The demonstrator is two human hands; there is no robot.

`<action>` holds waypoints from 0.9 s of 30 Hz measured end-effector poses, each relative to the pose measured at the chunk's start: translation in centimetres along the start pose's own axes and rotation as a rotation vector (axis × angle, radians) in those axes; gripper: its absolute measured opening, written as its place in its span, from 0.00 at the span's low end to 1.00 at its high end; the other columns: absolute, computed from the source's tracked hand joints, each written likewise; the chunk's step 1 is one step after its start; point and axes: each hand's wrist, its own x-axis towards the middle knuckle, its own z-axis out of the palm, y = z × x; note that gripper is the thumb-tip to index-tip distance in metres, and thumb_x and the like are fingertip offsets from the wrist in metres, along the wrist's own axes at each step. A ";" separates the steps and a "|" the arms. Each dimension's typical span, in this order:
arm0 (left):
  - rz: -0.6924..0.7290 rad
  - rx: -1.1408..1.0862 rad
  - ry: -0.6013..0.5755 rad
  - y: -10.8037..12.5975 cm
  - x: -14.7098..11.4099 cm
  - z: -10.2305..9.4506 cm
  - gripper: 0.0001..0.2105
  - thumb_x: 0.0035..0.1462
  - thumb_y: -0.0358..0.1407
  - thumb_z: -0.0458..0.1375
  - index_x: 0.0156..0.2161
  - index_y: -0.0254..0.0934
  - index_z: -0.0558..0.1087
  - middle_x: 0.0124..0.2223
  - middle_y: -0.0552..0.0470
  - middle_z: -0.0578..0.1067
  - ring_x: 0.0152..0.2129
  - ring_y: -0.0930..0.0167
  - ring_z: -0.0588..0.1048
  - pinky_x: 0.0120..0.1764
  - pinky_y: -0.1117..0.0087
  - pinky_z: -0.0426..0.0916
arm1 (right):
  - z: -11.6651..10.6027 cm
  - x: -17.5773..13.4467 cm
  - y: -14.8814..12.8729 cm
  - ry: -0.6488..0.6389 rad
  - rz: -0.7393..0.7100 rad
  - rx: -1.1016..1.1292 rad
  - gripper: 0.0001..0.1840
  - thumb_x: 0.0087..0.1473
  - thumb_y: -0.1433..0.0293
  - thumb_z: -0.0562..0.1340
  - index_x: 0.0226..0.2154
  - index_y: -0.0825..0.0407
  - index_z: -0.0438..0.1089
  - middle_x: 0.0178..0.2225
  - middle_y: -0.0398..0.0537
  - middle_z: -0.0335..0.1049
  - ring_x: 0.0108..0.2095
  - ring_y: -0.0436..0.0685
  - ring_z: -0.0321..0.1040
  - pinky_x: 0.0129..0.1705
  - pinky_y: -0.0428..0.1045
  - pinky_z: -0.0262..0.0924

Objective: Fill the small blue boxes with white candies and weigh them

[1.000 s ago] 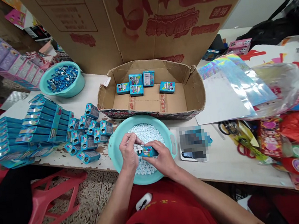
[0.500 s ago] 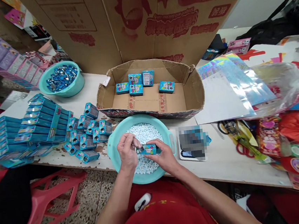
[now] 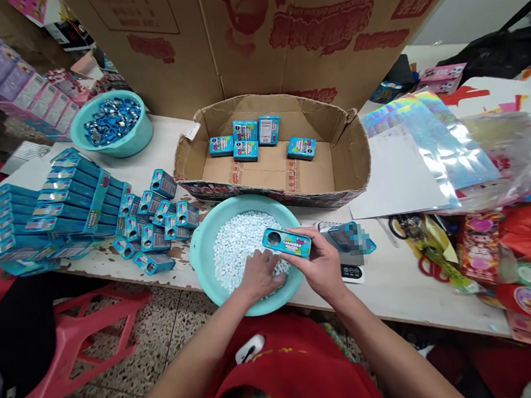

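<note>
My right hand (image 3: 318, 259) holds a small blue candy box (image 3: 287, 243) above the right side of a turquoise bowl (image 3: 199, 255). The box is tilted, and a round dark opening shows at its left end. Inside the bowl lies a heap of small white candies (image 3: 232, 246). My left hand (image 3: 260, 276) is down among them, palm lowered, thumb apart from the fingers; its fingertips are partly hidden. Beyond the bowl stands an open cardboard tray (image 3: 346, 154), where several blue candy boxes (image 3: 246, 151) lie.
Several blue boxes (image 3: 154, 238) stand on the table left of the bowl, beside larger stacks (image 3: 60, 212). A second turquoise bowl (image 3: 135, 139) holds blue and silver pieces. Right of my hand is a scale (image 3: 352, 272) with a blurred blue item; scissors (image 3: 432, 268) and packets lie farther right.
My left hand has moved from the box's end down into the candies. My right hand has shifted right and slightly up with the box, whose round opening now shows.
</note>
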 end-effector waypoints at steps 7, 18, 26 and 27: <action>-0.258 -0.066 0.066 -4.1 -0.4 -3.7 0.08 0.49 0.38 0.57 0.36 0.41 0.72 0.35 0.49 0.73 0.34 0.64 0.72 0.38 0.65 0.65 | 1.1 0.0 2.6 -0.094 0.054 -0.066 0.19 0.44 0.64 0.70 0.41 0.50 0.70 0.40 0.47 0.69 0.43 0.58 0.67 0.47 0.53 0.60; -0.178 -1.378 0.591 3.3 0.6 -8.2 0.09 0.50 0.39 0.58 0.29 0.36 0.65 0.26 0.55 0.70 0.21 0.74 0.71 0.24 0.74 0.66 | 3.7 -2.1 3.0 -0.188 0.009 -0.148 0.18 0.44 0.69 0.70 0.40 0.49 0.69 0.37 0.46 0.68 0.40 0.58 0.66 0.43 0.52 0.61; -0.228 -1.423 0.692 4.4 1.8 -9.3 0.11 0.49 0.38 0.60 0.33 0.36 0.64 0.26 0.58 0.68 0.17 0.78 0.68 0.25 0.74 0.68 | 3.5 -1.5 1.5 -0.201 -0.031 -0.179 0.18 0.44 0.71 0.70 0.40 0.50 0.68 0.37 0.47 0.68 0.40 0.58 0.65 0.43 0.52 0.60; -0.228 -1.421 0.687 4.5 1.9 -9.3 0.11 0.50 0.39 0.60 0.33 0.36 0.64 0.26 0.58 0.68 0.16 0.79 0.67 0.24 0.75 0.67 | 3.5 -1.4 1.5 -0.197 -0.030 -0.183 0.18 0.44 0.72 0.70 0.40 0.50 0.68 0.37 0.47 0.68 0.40 0.58 0.65 0.43 0.52 0.60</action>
